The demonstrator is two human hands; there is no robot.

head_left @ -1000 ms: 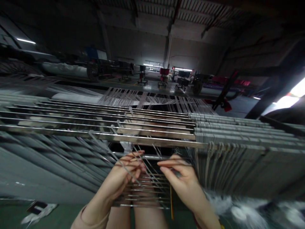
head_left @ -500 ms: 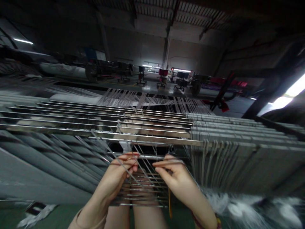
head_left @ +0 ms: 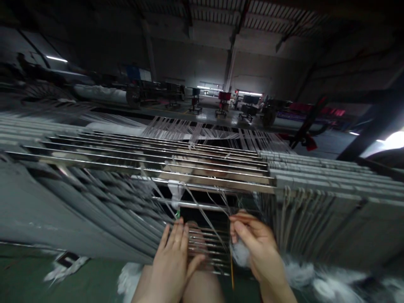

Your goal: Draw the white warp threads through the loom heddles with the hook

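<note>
1. Moved since the earlier frame: left hand (head_left: 172, 259), lower, off the strands, fingers extended, grip released.
2. Fine threads (head_left: 224, 200): above right hand (head_left: 257, 240), grip apparently pinched on them; light, even tension advisable.
3. Grey strands (head_left: 202, 210): slanting between hands; best kept uncrossed.
4. Lower bars (head_left: 221, 273): beneath strands; snagging possible.
5. Yellow rod (head_left: 232, 269): hanging below right fingertips.

Looks forward and down from the wearer's head. Takes in legs (head_left: 206, 288) at the bottom edge, with cords (head_left: 205, 215) and rods (head_left: 221, 183) close below, around the middle. Faces out over the rods, reaching the far wall (head_left: 189, 59) and, along the top, the ceiling (head_left: 280, 14). Spans wide, catching green floor (head_left: 104, 277) at the lower left.
</note>
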